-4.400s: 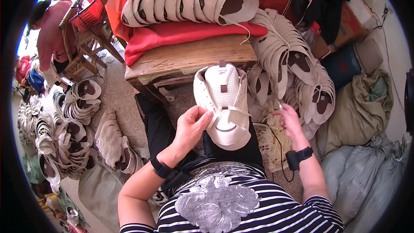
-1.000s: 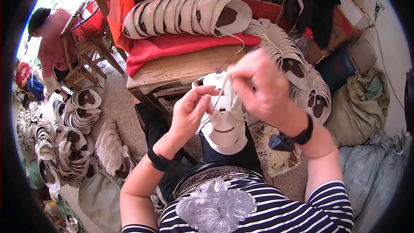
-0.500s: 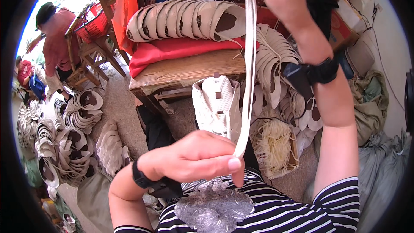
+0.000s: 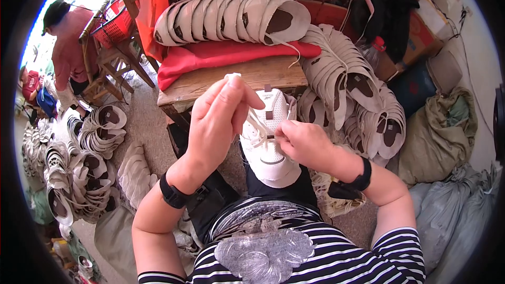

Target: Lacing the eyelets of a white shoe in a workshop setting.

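Observation:
A white shoe upper [image 4: 272, 171] rests on my lap, toe toward me, its tongue [image 4: 269, 108] pointing at the bench. A white shoelace [image 4: 253, 126] runs loosely over its left side. My left hand [image 4: 218, 121] is raised beside the upper, thumb and fingers pinched together on a bit of the lace at their tips. On the other side, my right hand [image 4: 305, 144] is closed at the eyelets, fingertips pressed against the upper's lacing area. What the right fingers grip is too small to make out.
Ahead, a wooden bench [image 4: 236, 78] carries a red cloth [image 4: 200, 60] and a row of nested beige uppers [image 4: 221, 18]. More stacked uppers [image 4: 347, 73] stand on the right, several piles [image 4: 79, 179] on the left. Pale laces fill a box [image 4: 336, 200] by my right forearm. A person [image 4: 73, 47] is far left.
Both hands have come to the upper; the right hand dropped from high up, and the left rose. The lace stretched between them is no longer taut, and the upper shows more fully.

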`<state>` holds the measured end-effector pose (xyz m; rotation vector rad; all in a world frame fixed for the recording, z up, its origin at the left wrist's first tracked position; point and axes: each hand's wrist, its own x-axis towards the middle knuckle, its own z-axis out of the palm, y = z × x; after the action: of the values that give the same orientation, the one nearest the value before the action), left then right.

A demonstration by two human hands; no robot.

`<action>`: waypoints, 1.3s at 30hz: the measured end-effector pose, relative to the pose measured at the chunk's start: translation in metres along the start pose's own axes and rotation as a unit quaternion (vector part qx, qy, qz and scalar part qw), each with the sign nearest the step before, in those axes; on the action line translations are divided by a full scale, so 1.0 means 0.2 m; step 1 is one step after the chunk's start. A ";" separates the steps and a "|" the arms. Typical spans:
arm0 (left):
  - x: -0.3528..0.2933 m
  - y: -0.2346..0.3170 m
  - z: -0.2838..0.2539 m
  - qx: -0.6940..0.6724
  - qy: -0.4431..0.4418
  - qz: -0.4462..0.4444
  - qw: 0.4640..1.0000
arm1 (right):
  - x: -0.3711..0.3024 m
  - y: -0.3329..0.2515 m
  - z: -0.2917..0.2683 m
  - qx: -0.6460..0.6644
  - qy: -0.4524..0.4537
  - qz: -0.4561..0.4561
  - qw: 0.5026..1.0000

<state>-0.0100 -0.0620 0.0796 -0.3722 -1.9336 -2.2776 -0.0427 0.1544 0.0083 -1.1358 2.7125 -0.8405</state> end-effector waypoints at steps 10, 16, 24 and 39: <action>-0.02 0.02 0.02 0.012 0.039 -0.014 0.999 | -0.02 0.04 0.06 -0.037 0.096 -0.053 0.993; -0.01 0.00 0.00 0.006 0.026 -0.017 0.999 | -0.17 0.10 0.10 0.149 0.109 0.062 0.981; 0.05 0.04 0.02 0.029 0.004 -0.031 0.999 | -0.25 0.03 0.16 0.188 0.218 0.066 0.955; 0.08 0.21 0.07 -0.011 0.063 0.077 0.995 | -0.05 -0.10 0.12 -0.076 0.106 -0.059 0.990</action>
<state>-0.0139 -0.0550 0.1270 -0.3580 -1.7562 -2.1713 -0.0163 0.1393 -0.0031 -1.3187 2.9510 -0.8244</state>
